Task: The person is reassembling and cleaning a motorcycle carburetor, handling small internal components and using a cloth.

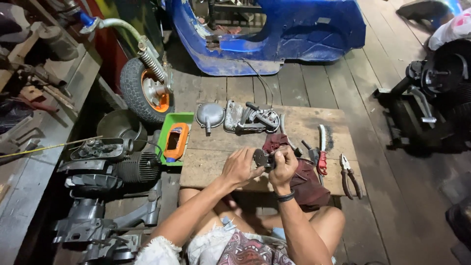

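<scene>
Bare knees and frayed pale shorts are sitting closest to the lens, with the person seated cross-legged on the dark wooden plank floor [382, 196] so that both forearms are reaching forward over a low, worn wooden board [206, 167] serving as a bench. Left hand [239, 167] is curling its fingers around the edge of a small dark round metal part [261, 158], steadying it above the board's near edge, while the right hand [283, 166] is clenching against the part's other side, thumb and fingers pinched as if gripping something small that is too hidden to identify. A dark red rag [304, 181] is lying just beneath and beside the hands, placed where it can catch grime. Tools are resting within easy reach to the right: a red-handled wire brush [322, 147] and dark-handled pliers [349, 176]. Farther along the board, a grey domed metal cover [210, 116] and a grey cast engine housing [252, 119] are lying side by side. A green plastic tray [171, 128] holding an orange object is sitting at the board's left edge, near a small tyred wheel with an orange hub [147, 91] and a blue scooter body [274, 34] beyond.
</scene>
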